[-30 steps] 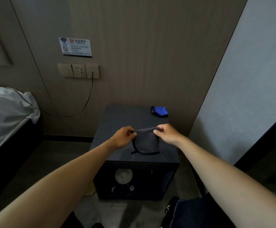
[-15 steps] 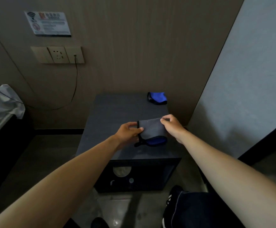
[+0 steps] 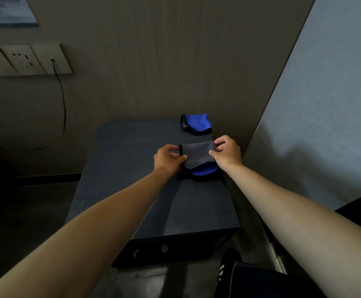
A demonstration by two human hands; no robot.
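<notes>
Both hands (image 3: 196,157) pinch grey cloth (image 3: 196,154) — now lowered onto cabinet top (image 3: 132,168), folded flatter.

My left hand (image 3: 169,157) and right hand (image 3: 225,153) carry the grey fabric piece (image 3: 198,154) forward and down onto the nightstand (image 3: 132,179), nearer the blue piece (image 3: 196,124). Its blue lining (image 3: 203,171) now peeks out underneath.
</notes>
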